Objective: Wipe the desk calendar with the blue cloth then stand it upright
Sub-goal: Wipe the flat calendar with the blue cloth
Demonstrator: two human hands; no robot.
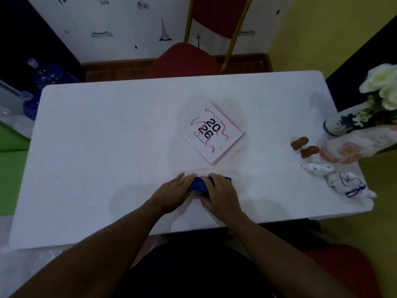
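A white desk calendar [211, 132] with "2026" and pink ribbon lines lies flat on the white table [96, 147], turned at an angle, a little beyond my hands. The blue cloth [199, 185] is bunched on the table near the front edge. My left hand [174, 191] presses on its left side and my right hand [221, 193] covers its right side, so most of the cloth is hidden. Both hands grip the cloth between them.
On the table's right side stand a blue-and-white vase with white flowers [341, 123], a floral ceramic piece [348, 150], two small brown objects [304, 147] and white figurines [341, 179]. A red chair [184, 59] stands behind the far edge. Blue water bottles [47, 76] are at the left.
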